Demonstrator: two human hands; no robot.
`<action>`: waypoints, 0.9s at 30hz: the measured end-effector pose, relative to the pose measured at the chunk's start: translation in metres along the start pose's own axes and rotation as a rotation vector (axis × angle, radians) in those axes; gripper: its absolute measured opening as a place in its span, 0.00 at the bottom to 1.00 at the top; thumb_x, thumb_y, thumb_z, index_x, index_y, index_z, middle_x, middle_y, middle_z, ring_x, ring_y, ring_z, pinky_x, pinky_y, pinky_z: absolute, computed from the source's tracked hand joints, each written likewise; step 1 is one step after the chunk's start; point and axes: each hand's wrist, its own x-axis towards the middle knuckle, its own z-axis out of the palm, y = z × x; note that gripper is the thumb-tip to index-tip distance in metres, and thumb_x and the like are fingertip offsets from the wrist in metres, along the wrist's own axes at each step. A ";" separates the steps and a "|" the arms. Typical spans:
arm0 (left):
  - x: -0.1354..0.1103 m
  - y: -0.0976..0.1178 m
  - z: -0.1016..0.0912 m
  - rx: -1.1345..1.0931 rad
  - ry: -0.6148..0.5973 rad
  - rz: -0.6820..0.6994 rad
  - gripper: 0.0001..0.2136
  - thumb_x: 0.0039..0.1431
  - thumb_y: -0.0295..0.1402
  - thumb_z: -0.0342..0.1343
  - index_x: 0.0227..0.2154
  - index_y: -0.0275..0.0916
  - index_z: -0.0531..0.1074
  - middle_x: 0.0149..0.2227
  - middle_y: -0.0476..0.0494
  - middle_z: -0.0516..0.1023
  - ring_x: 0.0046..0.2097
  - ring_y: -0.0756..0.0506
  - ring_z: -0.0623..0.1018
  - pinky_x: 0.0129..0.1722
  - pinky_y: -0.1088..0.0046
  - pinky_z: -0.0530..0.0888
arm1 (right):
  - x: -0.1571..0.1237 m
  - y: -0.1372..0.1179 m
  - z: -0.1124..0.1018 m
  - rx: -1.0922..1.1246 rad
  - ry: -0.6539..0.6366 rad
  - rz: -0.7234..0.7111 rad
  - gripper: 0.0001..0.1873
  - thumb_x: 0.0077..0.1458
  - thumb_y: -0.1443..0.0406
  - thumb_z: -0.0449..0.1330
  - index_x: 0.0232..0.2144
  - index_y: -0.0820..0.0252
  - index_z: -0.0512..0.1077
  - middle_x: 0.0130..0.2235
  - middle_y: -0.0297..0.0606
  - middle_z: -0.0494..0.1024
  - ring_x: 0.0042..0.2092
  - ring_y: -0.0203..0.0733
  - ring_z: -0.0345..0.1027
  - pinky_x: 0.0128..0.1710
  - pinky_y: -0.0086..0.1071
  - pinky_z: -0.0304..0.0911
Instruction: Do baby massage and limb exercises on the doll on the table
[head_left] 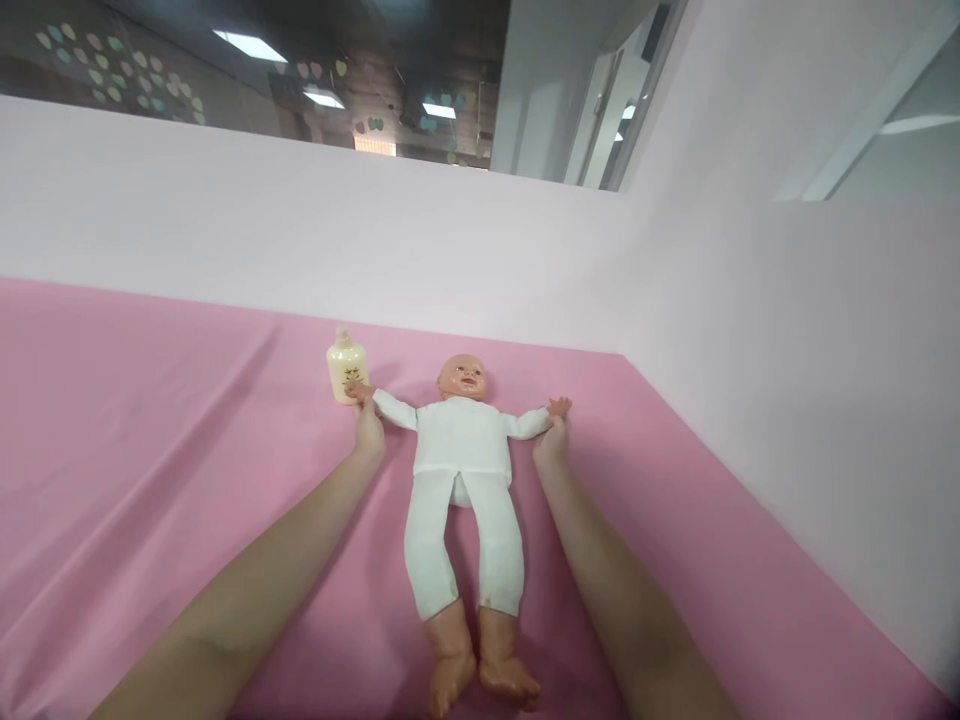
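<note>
1 baby doll (463, 435), white-clothed, face-up on pink sheet (150, 400). We grasp its 2 outspread arms (396, 410) near wrists: left hand (369, 425) 1, right hand (552, 440) 1. Near left hand: 1 cream-coloured bottle (343, 362).

dark marking (353, 375) on cream bottle (345, 356), no legible text

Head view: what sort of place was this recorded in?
Possibly an infant-care practice room, though nothing readable confirms it: a baby doll in white clothes lies on a pink-covered surface, with a cream-coloured bottle standing by one of its hands.
</note>
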 end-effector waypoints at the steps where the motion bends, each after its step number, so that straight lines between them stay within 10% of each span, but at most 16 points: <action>1: -0.002 0.002 0.001 0.022 0.032 -0.020 0.16 0.74 0.43 0.34 0.54 0.41 0.60 0.54 0.34 0.74 0.59 0.37 0.75 0.54 0.54 0.75 | -0.002 -0.002 0.001 -0.012 -0.017 -0.025 0.35 0.47 0.63 0.50 0.60 0.56 0.63 0.64 0.45 0.68 0.62 0.48 0.67 0.63 0.51 0.63; 13: -0.036 0.045 0.020 0.178 -0.247 0.260 0.24 0.70 0.47 0.48 0.61 0.39 0.64 0.60 0.32 0.72 0.61 0.36 0.72 0.62 0.51 0.68 | -0.048 -0.037 0.024 -0.174 -0.463 -0.330 0.35 0.55 0.66 0.54 0.66 0.57 0.60 0.69 0.44 0.64 0.70 0.44 0.58 0.71 0.46 0.53; 27: -0.040 0.042 0.030 0.572 -0.537 0.492 0.19 0.70 0.41 0.47 0.58 0.43 0.70 0.57 0.37 0.76 0.58 0.35 0.72 0.62 0.49 0.66 | -0.058 -0.048 0.025 -0.792 -0.853 -0.658 0.38 0.51 0.73 0.52 0.64 0.50 0.68 0.59 0.39 0.76 0.58 0.51 0.68 0.64 0.51 0.60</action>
